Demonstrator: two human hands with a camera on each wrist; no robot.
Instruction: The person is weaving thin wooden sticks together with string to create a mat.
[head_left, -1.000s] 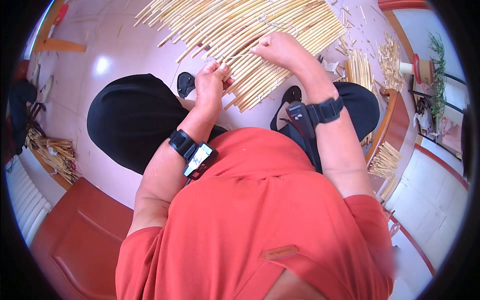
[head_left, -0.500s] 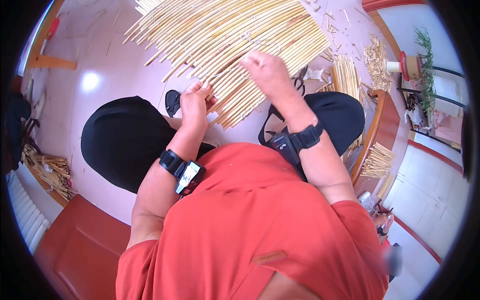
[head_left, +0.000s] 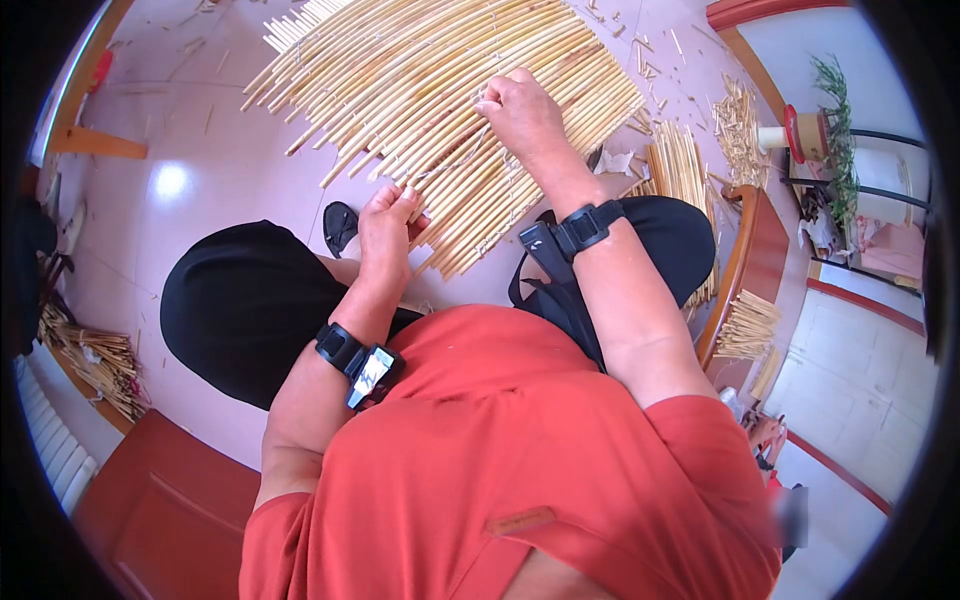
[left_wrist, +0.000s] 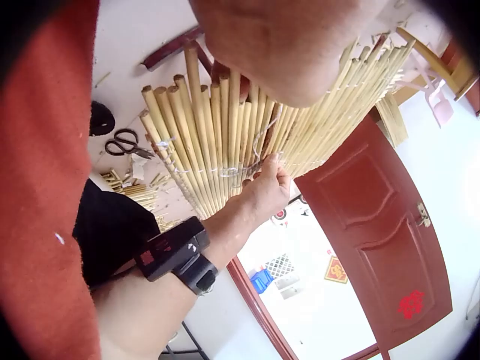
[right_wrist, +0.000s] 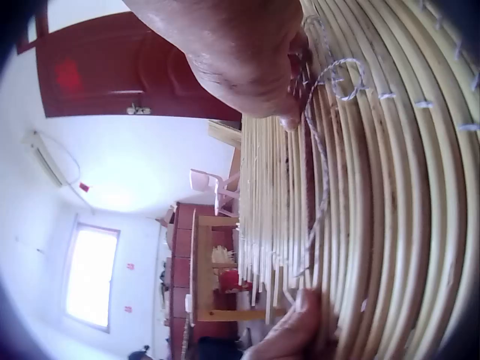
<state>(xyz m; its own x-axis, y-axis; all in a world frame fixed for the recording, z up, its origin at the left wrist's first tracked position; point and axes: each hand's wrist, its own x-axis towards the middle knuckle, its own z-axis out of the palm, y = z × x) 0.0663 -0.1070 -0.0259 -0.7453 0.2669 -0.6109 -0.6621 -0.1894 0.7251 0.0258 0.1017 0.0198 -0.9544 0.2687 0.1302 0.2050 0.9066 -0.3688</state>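
A mat of pale reed sticks (head_left: 450,60), bound by rows of thin string, spreads before my knees. My left hand (head_left: 385,225) grips its near left edge, thumb on top and fingers partly hidden underneath. Farther up the mat, my right hand (head_left: 525,115) is curled, pinching a thin twisted string (right_wrist: 321,165). That string runs over the sticks between the two hands and makes a small loop beside the right hand in the right wrist view. The left wrist view shows the right hand (left_wrist: 266,187) close over the sticks, with the left hand (left_wrist: 277,45) large and blurred at the top.
Black-handled scissors (left_wrist: 124,142) lie on the floor beside the mat. Bundles of cut reeds (head_left: 680,165) stand at the right near a wooden bench arm (head_left: 735,260). More reeds (head_left: 95,350) lie at the left, and short offcuts (head_left: 650,65) litter the floor.
My right hand has moved up the mat, away from my left hand, and the string now stretches between them. The left hand keeps its hold on the edge. The head view has shifted.
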